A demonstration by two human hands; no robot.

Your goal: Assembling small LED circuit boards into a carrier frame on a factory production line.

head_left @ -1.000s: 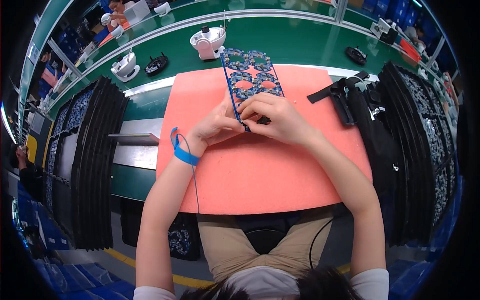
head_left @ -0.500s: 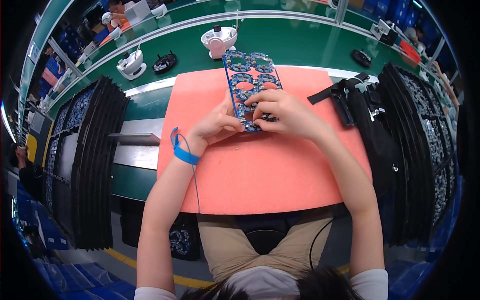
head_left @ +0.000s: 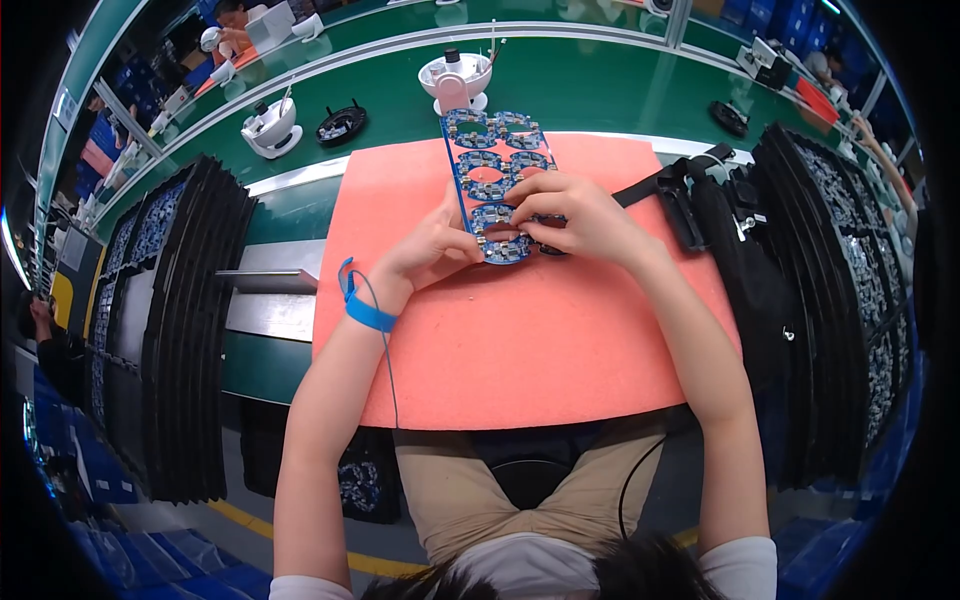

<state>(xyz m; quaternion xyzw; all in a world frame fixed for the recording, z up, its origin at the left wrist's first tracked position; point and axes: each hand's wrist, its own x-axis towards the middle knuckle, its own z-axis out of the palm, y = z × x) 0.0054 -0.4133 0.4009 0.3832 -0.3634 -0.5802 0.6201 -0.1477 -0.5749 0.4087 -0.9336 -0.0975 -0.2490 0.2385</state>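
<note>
Blue panel (head_left: 480, 158), at the upper centre of the frame, looks to be in the middle of handling: its round boards are joined in one piece, and which of them are finished I cannot tell. More boards (head_left: 872, 290) lie in black trays (head_left: 190, 340) at both sides of the frame; their stage is also unclear. Left hand (head_left: 437, 247) holds the panel by its lower left edge, above the pink mat (head_left: 530, 350). Right hand (head_left: 580, 218) is narrow, fingertips at the panel's lower right part; whether they pinch something is hidden.
</note>
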